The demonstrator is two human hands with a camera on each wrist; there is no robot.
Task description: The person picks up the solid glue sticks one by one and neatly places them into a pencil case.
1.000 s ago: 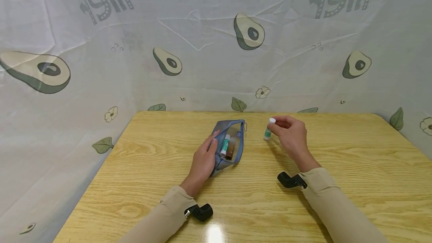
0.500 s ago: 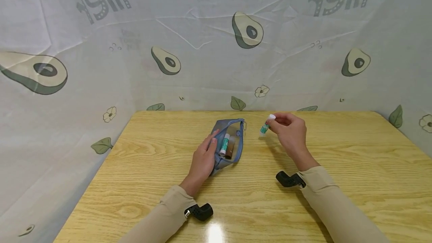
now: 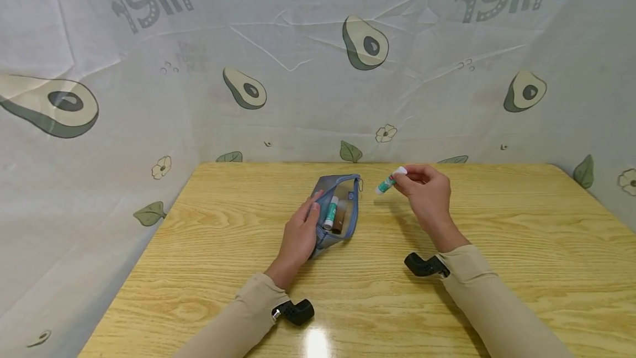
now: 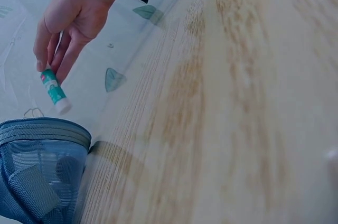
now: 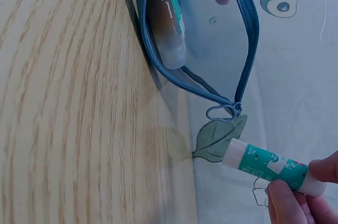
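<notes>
My left hand (image 3: 300,236) holds the near-left side of a blue mesh zip pouch (image 3: 325,184), its thumb at the opening. The pouch gapes on the wooden table, a wire loop on its zip end. Inside lie a green-and-white glue stick (image 3: 331,212) and a brown tube (image 3: 340,219) with a clear end. To the right of the pouch, my right hand (image 3: 429,198) pinches another green-and-white glue stick (image 5: 272,163) by one end. It is tilted above the table, its free end toward the pouch but apart from it.
The wooden table (image 3: 223,269) reaches back to a pale cloth (image 3: 298,126) printed with avocados and leaves. Black camera mounts (image 3: 296,312) sit on both wrists.
My right hand has lifted the glue stick slightly and tipped it from nearly upright to a slant, its lower end swinging left toward the pouch. The left hand and pouch have stayed put.
</notes>
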